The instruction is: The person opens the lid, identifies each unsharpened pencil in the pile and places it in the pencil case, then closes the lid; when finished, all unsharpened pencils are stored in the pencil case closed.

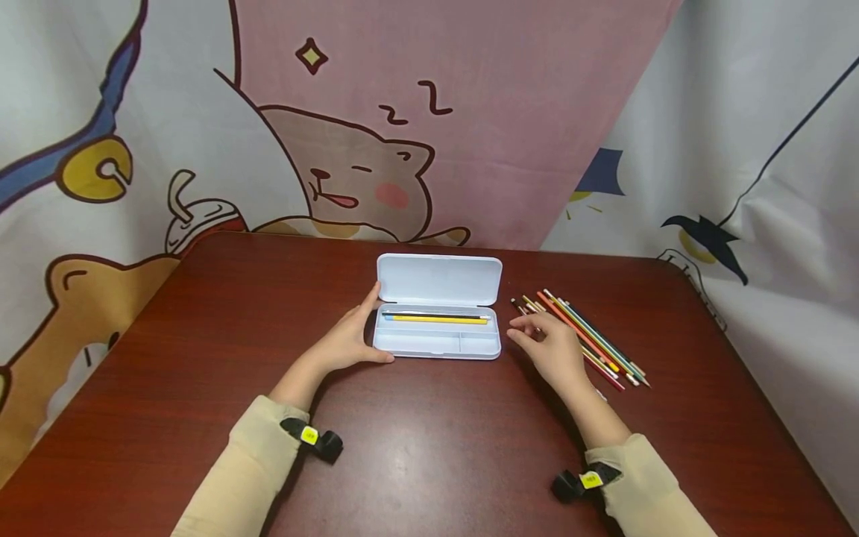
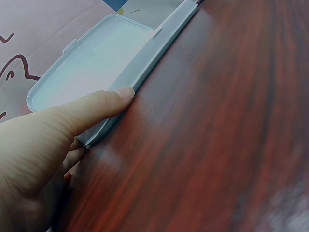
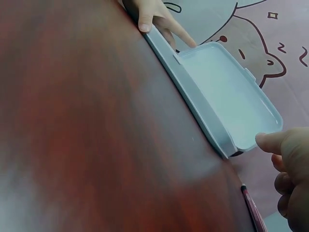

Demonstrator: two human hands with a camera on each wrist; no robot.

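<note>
Against the spread left hand (image 1: 344, 339), the pencil case (image 1: 439, 282) is lying open; beside the loosely parted, empty-looking right hand (image 1: 552, 349), pencils (image 1: 590, 336) are lying bunched. Light, steady bracing is probably preventing slides.

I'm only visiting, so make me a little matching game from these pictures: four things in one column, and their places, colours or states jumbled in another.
Column one
1. left hand
2. loose pencils
3. lid
4. table

Column two
A. reddish brown
B. swung open at the back of the pencil case
C. touching the left end of the case
D. bunched together to the right of the case

Right pairs: 1-C, 2-D, 3-B, 4-A.
</note>
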